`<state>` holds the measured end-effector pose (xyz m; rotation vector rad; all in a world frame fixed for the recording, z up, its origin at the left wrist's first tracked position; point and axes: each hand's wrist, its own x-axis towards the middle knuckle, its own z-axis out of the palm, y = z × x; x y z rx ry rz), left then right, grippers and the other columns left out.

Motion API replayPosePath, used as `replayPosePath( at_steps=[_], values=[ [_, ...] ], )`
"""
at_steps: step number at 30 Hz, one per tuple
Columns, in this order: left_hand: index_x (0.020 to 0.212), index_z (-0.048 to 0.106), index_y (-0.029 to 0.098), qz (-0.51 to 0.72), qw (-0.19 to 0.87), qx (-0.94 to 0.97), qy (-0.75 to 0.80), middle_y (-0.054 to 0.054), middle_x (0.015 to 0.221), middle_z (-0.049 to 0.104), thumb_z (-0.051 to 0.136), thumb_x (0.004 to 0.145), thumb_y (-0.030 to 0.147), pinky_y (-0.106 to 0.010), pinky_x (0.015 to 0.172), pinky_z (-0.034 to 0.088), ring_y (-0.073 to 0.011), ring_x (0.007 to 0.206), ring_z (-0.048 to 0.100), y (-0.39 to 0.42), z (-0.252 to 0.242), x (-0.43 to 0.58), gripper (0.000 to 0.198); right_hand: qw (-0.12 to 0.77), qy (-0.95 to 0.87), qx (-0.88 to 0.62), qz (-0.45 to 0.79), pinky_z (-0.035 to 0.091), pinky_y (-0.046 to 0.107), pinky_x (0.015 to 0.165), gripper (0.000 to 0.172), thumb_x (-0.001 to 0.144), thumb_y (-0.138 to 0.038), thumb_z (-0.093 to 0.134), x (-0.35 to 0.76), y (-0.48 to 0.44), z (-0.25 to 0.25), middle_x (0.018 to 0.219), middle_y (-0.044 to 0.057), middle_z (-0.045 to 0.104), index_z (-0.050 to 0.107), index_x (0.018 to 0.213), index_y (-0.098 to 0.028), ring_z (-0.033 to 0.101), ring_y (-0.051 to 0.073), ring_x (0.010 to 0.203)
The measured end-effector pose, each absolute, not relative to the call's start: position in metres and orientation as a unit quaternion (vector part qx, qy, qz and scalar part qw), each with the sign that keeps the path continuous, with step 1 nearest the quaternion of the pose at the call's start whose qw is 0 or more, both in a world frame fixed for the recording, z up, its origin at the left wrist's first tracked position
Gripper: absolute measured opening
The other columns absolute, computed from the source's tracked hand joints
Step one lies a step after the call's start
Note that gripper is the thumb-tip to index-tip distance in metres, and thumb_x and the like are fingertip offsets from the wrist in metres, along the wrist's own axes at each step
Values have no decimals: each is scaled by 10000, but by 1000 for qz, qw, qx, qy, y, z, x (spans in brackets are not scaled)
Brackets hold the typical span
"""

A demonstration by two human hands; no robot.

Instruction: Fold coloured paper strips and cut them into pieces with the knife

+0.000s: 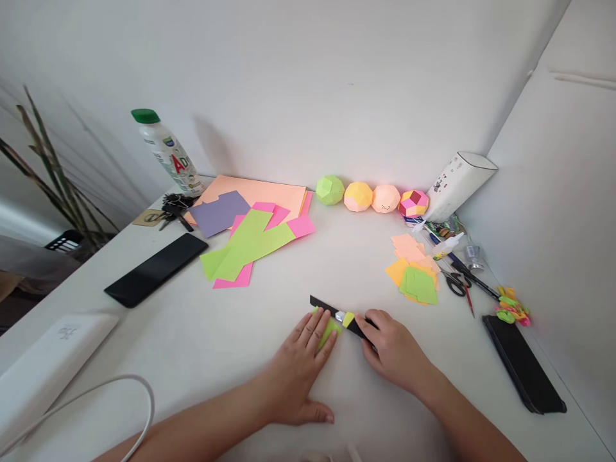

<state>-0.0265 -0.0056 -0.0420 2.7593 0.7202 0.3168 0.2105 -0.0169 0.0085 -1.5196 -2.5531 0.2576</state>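
My left hand [302, 366] lies flat with its fingers stretched over a small green piece of paper [329, 333], pressing it on the white table. Only part of that paper shows past the fingers. In my right hand [394, 350] is a black and yellow utility knife [352, 322], its fingers wrapped round the handle. The long dark blade points left and lies along the paper's upper edge, close to my left fingertips. Whether the blade sits under a fold or just beside it, I cannot tell.
Green, pink and purple paper sheets [257, 247] lie back left, near a bottle [171, 151], keys [176, 208] and a black phone [156, 269]. Several paper balls [359, 196] line the wall. Small paper squares [418, 285], scissors [456, 283] and a black case [523, 364] are at right.
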Motion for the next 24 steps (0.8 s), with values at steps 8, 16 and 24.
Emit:
replayPosePath(
  at_steps=[8, 16, 24],
  values=[
    [1369, 364, 93, 100, 158, 928, 322, -211, 1412, 397, 521, 857, 534, -505, 1060, 347, -353, 1336, 324, 8, -32, -26, 693, 142, -798, -546, 213, 523, 357, 854, 443, 805, -127, 469, 273, -13, 19, 1139, 87, 610, 595, 1222, -210, 616, 202, 966],
    [1238, 455, 161, 168, 183, 905, 345, -148, 1241, 505, 644, 762, 310, -458, 969, 466, -313, 1205, 459, 14, -25, -25, 533, 72, -790, -491, 361, 502, 339, 842, 540, 713, -53, 485, 296, -18, 36, 1052, 52, 642, 636, 1194, -244, 619, 197, 919],
    [1261, 465, 166, 169, 134, 921, 325, -170, 1332, 477, 574, 824, 356, -503, 967, 460, -340, 1221, 460, 15, -30, -28, 488, 68, -791, -491, 358, 496, 310, 822, 550, 704, -61, 498, 288, -22, 38, 1033, 42, 642, 635, 1198, -258, 617, 184, 901]
  ],
)
